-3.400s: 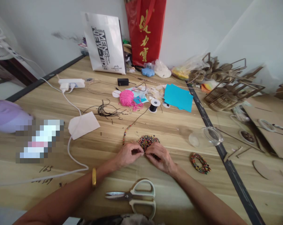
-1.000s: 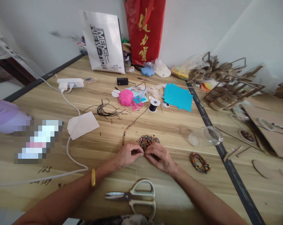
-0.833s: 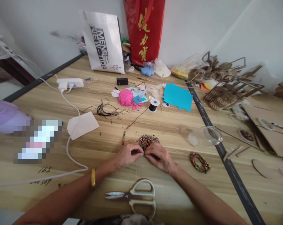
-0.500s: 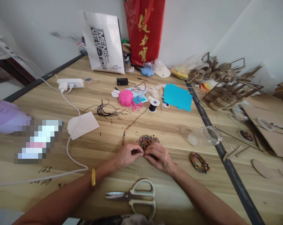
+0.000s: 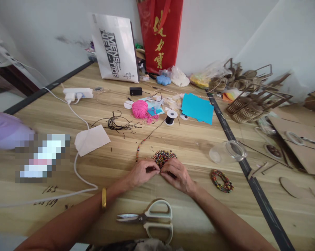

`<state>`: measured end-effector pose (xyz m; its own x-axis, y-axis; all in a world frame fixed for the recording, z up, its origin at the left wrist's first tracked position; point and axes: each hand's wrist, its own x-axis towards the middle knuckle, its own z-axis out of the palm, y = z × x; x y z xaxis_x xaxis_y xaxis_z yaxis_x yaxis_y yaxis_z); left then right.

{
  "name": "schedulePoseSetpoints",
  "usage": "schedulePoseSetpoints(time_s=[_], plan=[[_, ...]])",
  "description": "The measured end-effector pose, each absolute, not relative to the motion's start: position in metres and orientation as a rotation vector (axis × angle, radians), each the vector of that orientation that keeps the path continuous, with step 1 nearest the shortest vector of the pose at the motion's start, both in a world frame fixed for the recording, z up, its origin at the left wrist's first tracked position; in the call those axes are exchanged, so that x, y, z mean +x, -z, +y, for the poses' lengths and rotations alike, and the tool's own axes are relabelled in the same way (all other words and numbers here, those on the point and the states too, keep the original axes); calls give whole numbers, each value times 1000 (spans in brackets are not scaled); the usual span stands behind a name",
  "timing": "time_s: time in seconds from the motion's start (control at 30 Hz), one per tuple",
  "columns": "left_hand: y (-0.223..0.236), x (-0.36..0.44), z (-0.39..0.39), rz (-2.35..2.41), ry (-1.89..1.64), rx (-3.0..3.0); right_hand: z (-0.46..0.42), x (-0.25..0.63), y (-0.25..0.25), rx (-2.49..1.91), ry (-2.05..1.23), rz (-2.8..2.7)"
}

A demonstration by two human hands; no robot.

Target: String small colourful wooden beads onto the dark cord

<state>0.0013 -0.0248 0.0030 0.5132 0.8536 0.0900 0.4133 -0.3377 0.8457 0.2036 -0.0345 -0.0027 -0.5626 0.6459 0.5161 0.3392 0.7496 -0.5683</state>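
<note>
My left hand (image 5: 141, 172) and my right hand (image 5: 177, 175) rest on the wooden table (image 5: 189, 139), fingertips pinched together and meeting at the near edge of a pile of small coloured beads (image 5: 163, 157). A dark cord strung with a few beads (image 5: 141, 148) runs from my left fingers up to a black thread spool (image 5: 171, 117). What each pinch holds is too small to make out. A gold bangle (image 5: 104, 198) sits on my left wrist.
Scissors (image 5: 151, 219) lie just below my hands. A finished bead bracelet (image 5: 222, 181) and a tipped clear jar (image 5: 228, 152) are to the right. Pink yarn (image 5: 140, 109), teal paper (image 5: 198, 108), a power strip (image 5: 79, 93), a white cable and bags stand farther back.
</note>
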Motion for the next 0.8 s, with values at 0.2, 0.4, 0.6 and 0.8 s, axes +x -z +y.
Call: schedulePoseSetpoints(time_s=[0.2, 0.4, 0.6, 0.8], plan=[[-3, 2, -25, 1046, -687, 1954, -35, 203, 2, -741, -539, -2210], [-2, 1, -25, 1030, -686, 1954, -35, 203, 3, -734, -543, -2216], [-1, 0, -25, 1016, -693, 1916, -35, 203, 2, -741, -543, -2219], [-8, -1, -26, 1035, -768, 1942, -35, 203, 1, -727, -531, -2220]])
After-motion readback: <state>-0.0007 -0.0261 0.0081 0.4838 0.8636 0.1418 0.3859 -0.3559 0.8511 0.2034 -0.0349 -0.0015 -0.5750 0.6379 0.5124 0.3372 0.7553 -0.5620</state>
